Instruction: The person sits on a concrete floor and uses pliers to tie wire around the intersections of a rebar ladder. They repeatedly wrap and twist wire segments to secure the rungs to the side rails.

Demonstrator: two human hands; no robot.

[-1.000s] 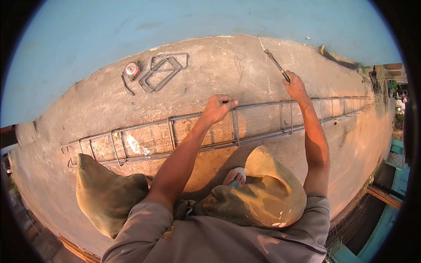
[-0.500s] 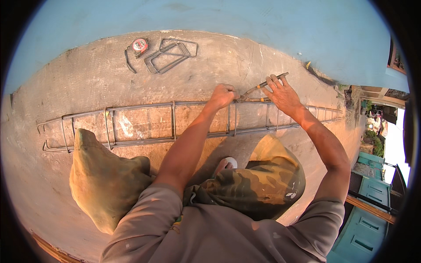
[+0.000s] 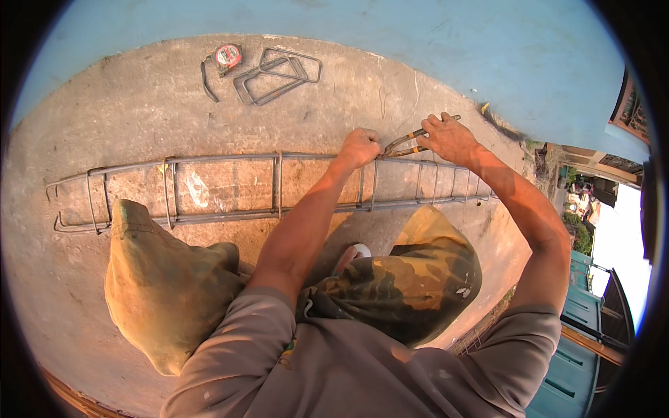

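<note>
A long steel rebar cage (image 3: 280,184) lies across the ground in front of me, its parallel bars joined by rectangular stirrups. My right hand (image 3: 449,139) grips a pair of pincers (image 3: 412,135) with orange marks on the handles, fingers around both handles, which are spread a little apart. The jaws meet the cage's far bar. Just left of the jaws, my left hand (image 3: 360,148) is closed in a fist-like pinch at that bar. What its fingers hold, perhaps something thin, is hidden.
Beyond the cage lie loose rectangular stirrups (image 3: 279,93), a red tape measure (image 3: 228,57) and a dark curved strip (image 3: 207,82). A blue wall (image 3: 334,21) borders the far side. My bent knees, in camouflage trousers (image 3: 432,279), are close to the cage's near bar.
My right hand has curled its fingers more fully around the pincer handles, which have drawn closer together. My left hand stays at the bar. The view has shifted slightly.
</note>
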